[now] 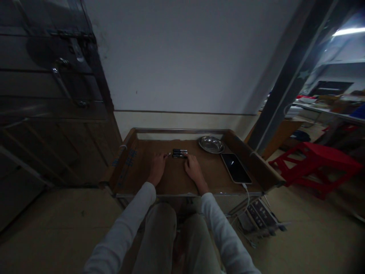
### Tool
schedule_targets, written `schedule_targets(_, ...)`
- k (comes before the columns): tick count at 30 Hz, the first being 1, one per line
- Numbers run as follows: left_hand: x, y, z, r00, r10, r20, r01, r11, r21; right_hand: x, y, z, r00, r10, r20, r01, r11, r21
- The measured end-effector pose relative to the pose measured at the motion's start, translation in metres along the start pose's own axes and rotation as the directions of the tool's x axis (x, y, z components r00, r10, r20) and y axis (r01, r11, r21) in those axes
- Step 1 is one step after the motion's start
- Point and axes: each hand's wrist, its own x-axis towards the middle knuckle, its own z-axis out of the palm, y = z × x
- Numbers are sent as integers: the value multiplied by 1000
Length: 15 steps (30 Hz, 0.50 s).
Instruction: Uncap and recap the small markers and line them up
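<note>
Several slim black sticks with silvery parts (179,153) lie side by side on the brown table surface (176,179), too small in view to tell their kind. To their left is my left hand (157,167), its fingers closed on a small pale-tipped piece that I cannot make out. My right hand (194,168) rests on the table at the right end of the sticks. Its fingers are curled together, with the tips touching or just beside the nearest stick; what they hold, if anything, is hidden.
A shiny round metal dish (211,144) stands at the back right. In front of it a dark-screened tablet or phone (236,168) has a white cable (246,192) plugged in. Raised sides (253,163) edge the table. A power strip (259,215) hangs below right, near a red stool (316,163).
</note>
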Motion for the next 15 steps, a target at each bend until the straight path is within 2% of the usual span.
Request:
schedule_targets(2, -1, -1, 4, 1000, 13, 27, -17, 990, 142, 0, 0, 0, 1000, 19, 13, -18, 998, -52)
schedule_targets(5, -1, -1, 11, 999, -32, 17, 27, 974, 226, 0, 0, -1, 998, 56, 34, -50, 989, -137)
schedule_targets(8, 1, -2, 17, 998, -56, -17, 58, 973, 223, 0, -1, -3, 995, 84, 54, -71, 974, -216)
schedule_targets(15, 11, -12, 17, 1000, -6, 2, 5, 984, 178, 2, -1, -4, 989, 130, 69, -104, 950, -296)
